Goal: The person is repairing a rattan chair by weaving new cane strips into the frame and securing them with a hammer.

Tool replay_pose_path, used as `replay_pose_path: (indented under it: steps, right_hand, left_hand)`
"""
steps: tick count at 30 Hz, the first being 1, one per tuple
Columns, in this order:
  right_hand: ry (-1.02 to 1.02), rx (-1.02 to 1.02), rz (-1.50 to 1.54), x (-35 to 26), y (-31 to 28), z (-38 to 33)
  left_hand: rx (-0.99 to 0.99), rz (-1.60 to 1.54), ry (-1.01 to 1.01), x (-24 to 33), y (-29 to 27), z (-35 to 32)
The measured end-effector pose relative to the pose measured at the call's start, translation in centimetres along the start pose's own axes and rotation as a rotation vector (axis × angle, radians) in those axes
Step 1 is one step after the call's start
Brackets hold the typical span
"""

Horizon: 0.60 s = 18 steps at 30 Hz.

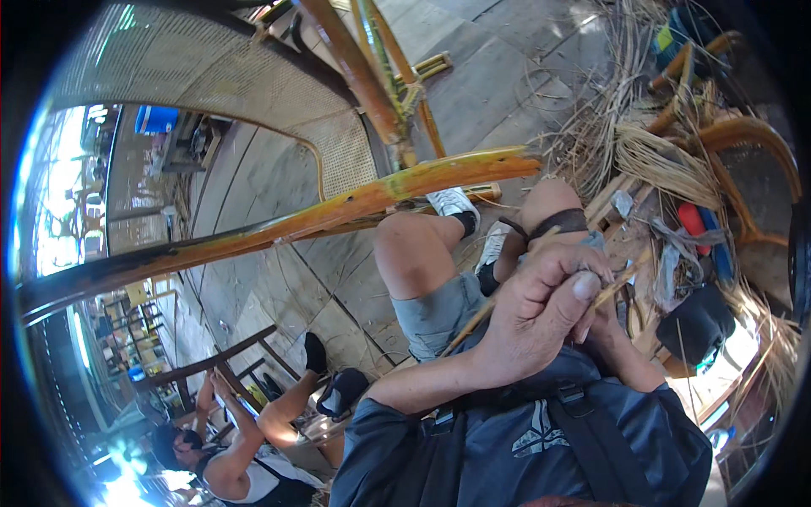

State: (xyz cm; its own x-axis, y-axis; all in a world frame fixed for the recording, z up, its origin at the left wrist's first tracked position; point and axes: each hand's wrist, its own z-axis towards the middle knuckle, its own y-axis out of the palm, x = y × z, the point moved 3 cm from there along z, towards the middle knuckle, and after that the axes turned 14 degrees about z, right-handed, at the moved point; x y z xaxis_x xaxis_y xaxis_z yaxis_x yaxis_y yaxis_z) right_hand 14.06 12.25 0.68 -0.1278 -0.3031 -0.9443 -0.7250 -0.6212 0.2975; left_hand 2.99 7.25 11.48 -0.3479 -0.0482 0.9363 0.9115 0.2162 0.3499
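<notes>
In front of my chest, my left hand (536, 317) is closed, its thumb pressed against the curled fingers. A thin tan cane strip (625, 275) runs through my hands, one end slanting up to the right, with a tan length also showing below my left wrist. My right hand (601, 328) is mostly hidden behind the left, close against it; its fingers seem folded on the same strip. Beyond my knees a varnished yellow-brown pole (338, 211) of a furniture frame crosses the view. Woven cane panelling (253, 93) belongs to that frame.
Bundled cane strips (667, 160) and loose fibres lie at the right, near a curved wooden piece (756, 135), a red-and-blue tool (697, 228) and a black cap (697, 325). At lower left, another person (245, 460) sits working by a dark wooden frame (211, 363).
</notes>
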Motion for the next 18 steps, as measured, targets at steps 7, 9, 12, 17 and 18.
replay_pose_path:
  steps: [7, 9, 12, 17, 18]
  right_hand:
    - [0.104, -0.402, 0.344, -4.1, 7.8, 3.6]
    - [0.184, -0.438, 0.391, -3.8, 8.9, 3.9]
    - [0.287, -0.427, 0.384, -4.2, 10.4, 4.5]
    - [0.176, -0.219, 0.012, -6.4, 9.7, 5.2]
    - [0.177, -0.214, 0.011, -6.9, 10.0, 5.4]
  left_hand:
    - [0.344, -0.15, 0.354, 1.8, -6.3, 0.9]
    - [0.355, -0.191, 0.334, 2.1, -7.4, 0.7]
    - [0.428, -0.134, 0.355, 2.4, -8.9, 0.5]
    - [0.839, 0.286, 0.415, 3.1, -13.8, -1.1]
    - [0.701, 0.301, 0.34, 2.9, -14.0, -1.7]
